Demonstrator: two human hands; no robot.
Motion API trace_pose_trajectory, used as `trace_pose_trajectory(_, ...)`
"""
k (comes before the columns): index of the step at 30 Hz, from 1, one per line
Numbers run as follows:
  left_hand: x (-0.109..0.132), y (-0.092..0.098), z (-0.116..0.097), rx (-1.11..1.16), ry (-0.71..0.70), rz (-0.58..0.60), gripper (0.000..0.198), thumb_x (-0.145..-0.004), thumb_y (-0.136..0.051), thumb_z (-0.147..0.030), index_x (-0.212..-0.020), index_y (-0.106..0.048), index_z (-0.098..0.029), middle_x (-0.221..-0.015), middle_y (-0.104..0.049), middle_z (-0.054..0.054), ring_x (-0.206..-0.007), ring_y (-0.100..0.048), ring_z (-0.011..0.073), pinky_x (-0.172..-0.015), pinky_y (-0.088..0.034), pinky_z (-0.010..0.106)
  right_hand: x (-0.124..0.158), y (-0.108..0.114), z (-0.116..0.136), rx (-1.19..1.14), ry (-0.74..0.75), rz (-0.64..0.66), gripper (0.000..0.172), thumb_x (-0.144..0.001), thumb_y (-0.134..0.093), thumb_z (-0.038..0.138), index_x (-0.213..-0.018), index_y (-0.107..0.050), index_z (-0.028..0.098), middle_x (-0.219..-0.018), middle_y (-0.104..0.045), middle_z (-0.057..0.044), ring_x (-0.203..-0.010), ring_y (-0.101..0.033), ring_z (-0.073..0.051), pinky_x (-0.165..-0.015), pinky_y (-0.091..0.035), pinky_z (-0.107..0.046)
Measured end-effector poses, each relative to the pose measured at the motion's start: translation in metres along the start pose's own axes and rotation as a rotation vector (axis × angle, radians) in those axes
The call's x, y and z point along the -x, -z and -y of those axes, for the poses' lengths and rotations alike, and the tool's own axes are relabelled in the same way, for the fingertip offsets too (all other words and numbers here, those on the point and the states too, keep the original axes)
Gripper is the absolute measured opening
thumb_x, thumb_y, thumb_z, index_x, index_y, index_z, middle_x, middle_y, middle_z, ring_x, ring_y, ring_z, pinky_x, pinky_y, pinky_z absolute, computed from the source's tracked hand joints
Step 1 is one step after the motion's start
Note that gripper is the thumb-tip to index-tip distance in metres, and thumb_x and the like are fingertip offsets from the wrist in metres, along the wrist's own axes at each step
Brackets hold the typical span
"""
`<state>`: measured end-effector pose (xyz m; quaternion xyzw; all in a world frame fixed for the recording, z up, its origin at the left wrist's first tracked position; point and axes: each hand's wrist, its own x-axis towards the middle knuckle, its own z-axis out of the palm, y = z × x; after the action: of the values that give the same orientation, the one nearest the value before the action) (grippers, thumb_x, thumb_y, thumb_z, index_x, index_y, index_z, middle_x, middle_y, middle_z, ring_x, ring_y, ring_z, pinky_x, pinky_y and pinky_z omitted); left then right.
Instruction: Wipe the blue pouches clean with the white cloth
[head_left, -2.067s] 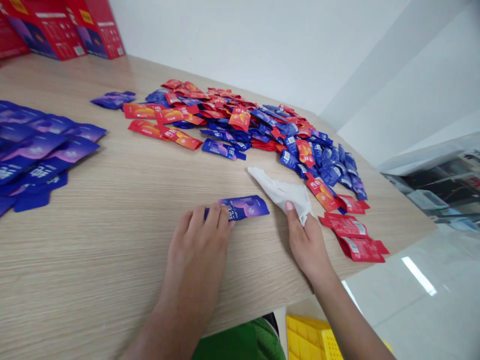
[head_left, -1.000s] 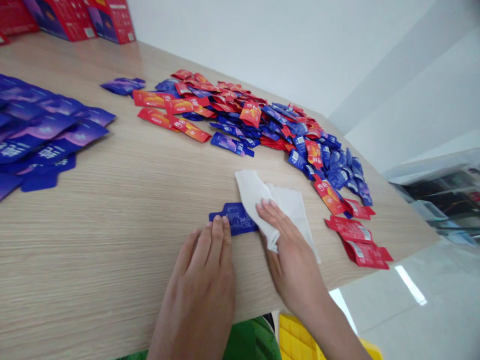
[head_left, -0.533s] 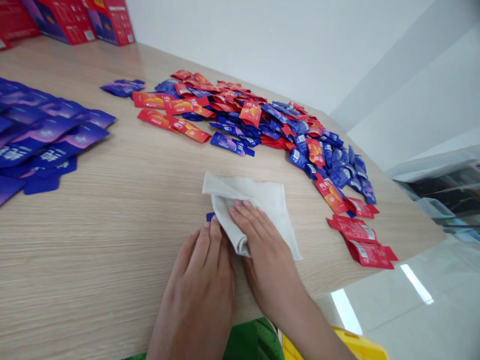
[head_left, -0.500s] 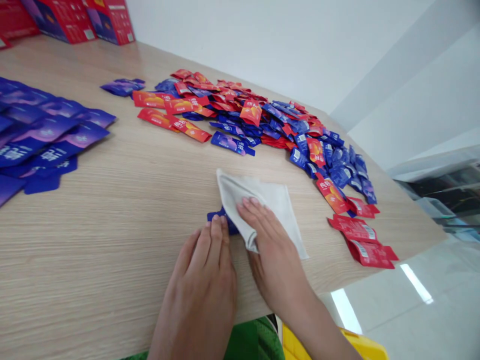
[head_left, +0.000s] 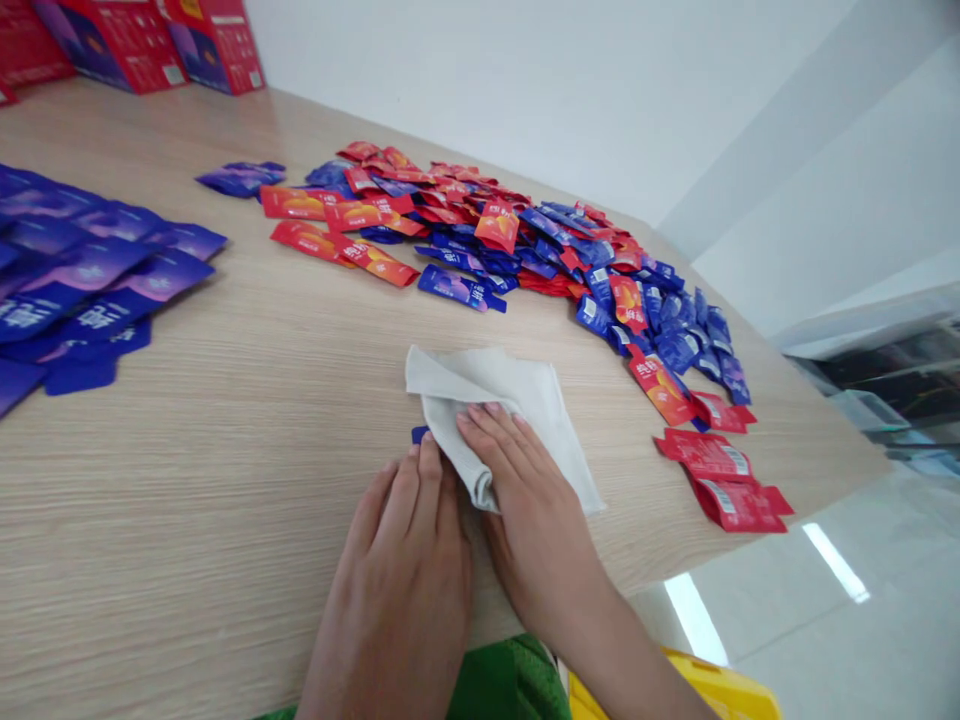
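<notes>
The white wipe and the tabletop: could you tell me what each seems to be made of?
White wipe: soft cloth or nonwoven, matt; it folds and creases limply. Tabletop: wood-grain laminate or veneer, probably; fine straight streaks, faint sheen.

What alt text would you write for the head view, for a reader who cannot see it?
A right hand presses a white cloth over a blue sachet that the left hand touches on a wooden table. Red and blue sachets lie heaped beyond.
</notes>
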<state>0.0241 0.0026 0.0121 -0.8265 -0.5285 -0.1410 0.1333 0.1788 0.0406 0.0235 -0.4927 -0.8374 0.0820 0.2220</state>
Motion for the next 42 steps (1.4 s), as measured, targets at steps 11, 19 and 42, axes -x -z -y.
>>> trace_pose_trajectory(11,-0.003,0.0,-0.002,0.02,0.006,-0.001,0.053,-0.094,-0.04,-0.009,-0.138,-0.069,0.0,-0.153,-0.066,0.025,-0.138,-0.067,0.0363,-0.109,-0.064,0.053,0.011,0.016,-0.019,-0.018,-0.165,-0.182,0.065,-0.101,-0.045,0.009,-0.165,-0.048,0.018,-0.171,-0.051,-0.011,-0.162,-0.043,-0.021,-0.134,-0.038,-0.051)
trace_pose_trajectory(19,-0.002,0.004,0.005,0.0,-0.053,0.025,0.055,-0.096,-0.036,-0.009,-0.14,-0.067,0.0,-0.155,-0.063,0.026,-0.137,-0.068,0.036,-0.106,-0.065,0.053,0.011,0.015,-0.029,0.026,-0.158,-0.052,0.068,-0.095,-0.046,0.004,-0.161,-0.053,0.013,-0.17,-0.052,-0.013,-0.162,-0.043,-0.024,-0.135,-0.035,-0.054)
trace_pose_trajectory(42,-0.004,0.002,-0.001,0.012,-0.002,0.034,0.052,-0.096,-0.042,-0.01,-0.14,-0.069,-0.004,-0.154,-0.065,0.024,-0.138,-0.066,0.0341,-0.109,-0.062,0.053,0.01,0.019,-0.016,-0.066,-0.111,-0.13,0.067,-0.1,-0.046,0.008,-0.165,-0.048,0.021,-0.172,-0.049,-0.009,-0.163,-0.04,-0.022,-0.135,-0.036,-0.053)
